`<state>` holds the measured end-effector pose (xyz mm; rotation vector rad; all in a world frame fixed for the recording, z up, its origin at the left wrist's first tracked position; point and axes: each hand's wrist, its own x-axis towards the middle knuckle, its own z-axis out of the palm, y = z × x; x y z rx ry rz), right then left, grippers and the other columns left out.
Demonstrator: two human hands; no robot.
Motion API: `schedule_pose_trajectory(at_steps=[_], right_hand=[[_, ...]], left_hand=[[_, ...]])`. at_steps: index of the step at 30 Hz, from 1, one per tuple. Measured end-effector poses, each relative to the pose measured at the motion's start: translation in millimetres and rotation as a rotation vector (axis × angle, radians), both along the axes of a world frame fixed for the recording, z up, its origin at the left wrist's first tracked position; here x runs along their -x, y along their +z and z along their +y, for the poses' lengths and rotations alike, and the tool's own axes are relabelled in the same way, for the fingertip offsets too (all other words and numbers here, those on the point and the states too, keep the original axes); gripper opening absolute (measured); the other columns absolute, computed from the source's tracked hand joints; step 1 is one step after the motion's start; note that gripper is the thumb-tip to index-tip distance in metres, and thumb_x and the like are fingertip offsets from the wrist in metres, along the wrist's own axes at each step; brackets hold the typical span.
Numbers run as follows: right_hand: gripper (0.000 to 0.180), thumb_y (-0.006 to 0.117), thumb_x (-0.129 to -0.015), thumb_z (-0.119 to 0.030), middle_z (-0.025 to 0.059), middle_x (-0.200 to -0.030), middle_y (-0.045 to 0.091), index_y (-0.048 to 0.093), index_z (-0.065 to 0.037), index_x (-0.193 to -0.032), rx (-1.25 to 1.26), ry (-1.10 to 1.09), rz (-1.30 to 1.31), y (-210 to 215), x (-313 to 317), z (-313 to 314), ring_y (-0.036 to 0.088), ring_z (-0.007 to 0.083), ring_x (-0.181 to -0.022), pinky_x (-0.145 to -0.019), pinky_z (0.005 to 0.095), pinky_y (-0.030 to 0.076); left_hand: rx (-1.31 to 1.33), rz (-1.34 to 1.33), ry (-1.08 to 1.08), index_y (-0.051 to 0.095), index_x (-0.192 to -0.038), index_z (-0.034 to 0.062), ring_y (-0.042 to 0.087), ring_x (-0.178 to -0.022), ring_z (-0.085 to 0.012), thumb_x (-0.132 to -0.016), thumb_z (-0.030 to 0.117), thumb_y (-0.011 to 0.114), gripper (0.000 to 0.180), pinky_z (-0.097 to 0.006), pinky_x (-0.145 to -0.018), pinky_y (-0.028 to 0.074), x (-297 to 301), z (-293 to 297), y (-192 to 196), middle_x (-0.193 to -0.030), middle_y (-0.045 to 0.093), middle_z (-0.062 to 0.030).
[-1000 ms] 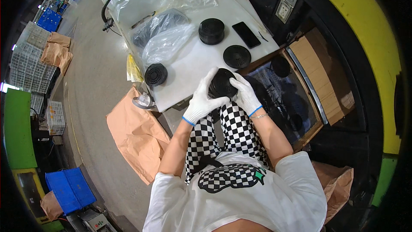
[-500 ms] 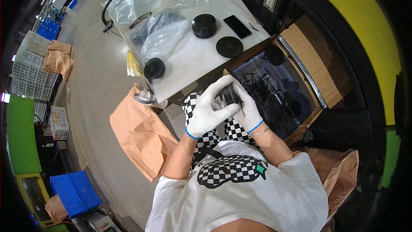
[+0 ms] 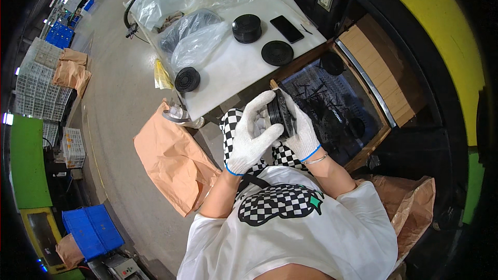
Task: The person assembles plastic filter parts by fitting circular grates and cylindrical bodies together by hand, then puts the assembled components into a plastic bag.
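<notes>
Between my white-gloved hands is a stack of black round plastic discs [image 3: 276,117], held on edge above my lap, its layered rim showing. My left hand [image 3: 248,137] is closed round its left side, with thumb and fingers on the rim. Against its right face lies my right hand [image 3: 302,134], closed on the same stack; some fingers are hidden behind it. On the white table ahead stand a taller black round stack [image 3: 247,29], a flat black disc [image 3: 277,53] and a smaller black round piece [image 3: 187,79] near the left edge.
Clear plastic bags [image 3: 194,41] and a black phone [image 3: 287,29] lie on the white table [image 3: 220,91]. To the right is a wood-framed bin [image 3: 332,109] with thin black scraps. Brown paper sacks [image 3: 174,155] flank me; a bent black lamp arm [image 3: 136,2] rises at the table's far left.
The black disc stack has turned between my hands, so more of its rim and right face shows. My right hand has shifted slightly right and down, a little farther from the left.
</notes>
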<state>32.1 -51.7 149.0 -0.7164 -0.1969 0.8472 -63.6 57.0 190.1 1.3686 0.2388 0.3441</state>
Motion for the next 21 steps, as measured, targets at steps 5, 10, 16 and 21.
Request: schedule_pose_trajectory(at_steps=[5,10,16,21], right_hand=[[0.04,0.037,-0.105,-0.023,0.0101,-0.125,0.057,0.044,-0.001,-0.138,0.374,-0.103,-0.773,14,1,-3,0.06,0.0154,-0.109,-0.094,0.0295,0.051],[0.041,0.039,-0.104,-0.026,0.0104,-0.124,0.058,0.046,-0.002,-0.137,0.178,-0.034,-0.342,3,-2,-2,0.06,0.0165,-0.109,-0.094,0.0307,0.051],[0.039,0.042,-0.103,-0.028,0.01,-0.117,0.063,0.051,-0.005,-0.133,-0.022,-0.029,0.022,6,-1,2,0.064,0.0176,-0.102,-0.089,0.0313,0.053],[0.037,0.043,-0.103,-0.026,0.0101,-0.114,0.064,0.053,-0.005,-0.13,0.025,-0.043,0.059,1,-4,6,0.065,0.0186,-0.098,-0.086,0.0317,0.055]], left_hand=[[0.007,-0.028,-0.013,0.036,-0.143,0.0004,0.05,-0.12,-0.0177,-0.084,0.006,0.07,0.068,-0.029,-0.094,0.047,1,4,-3,-0.141,0.044,-0.0115],[-0.005,-0.043,-0.018,0.034,-0.143,-0.0001,0.053,-0.113,-0.0172,-0.085,0.004,0.069,0.068,-0.026,-0.083,0.052,1,3,4,-0.14,0.044,-0.0119],[0.05,-0.05,-0.023,0.032,-0.144,-0.0001,0.058,-0.102,-0.0143,-0.086,0.002,0.066,0.067,-0.023,-0.07,0.054,1,3,4,-0.139,0.044,-0.0122],[0.014,-0.06,-0.007,0.031,-0.144,0.0001,0.058,-0.098,-0.0132,-0.086,0.002,0.064,0.067,-0.023,-0.068,0.055,-1,4,2,-0.138,0.044,-0.0122]])
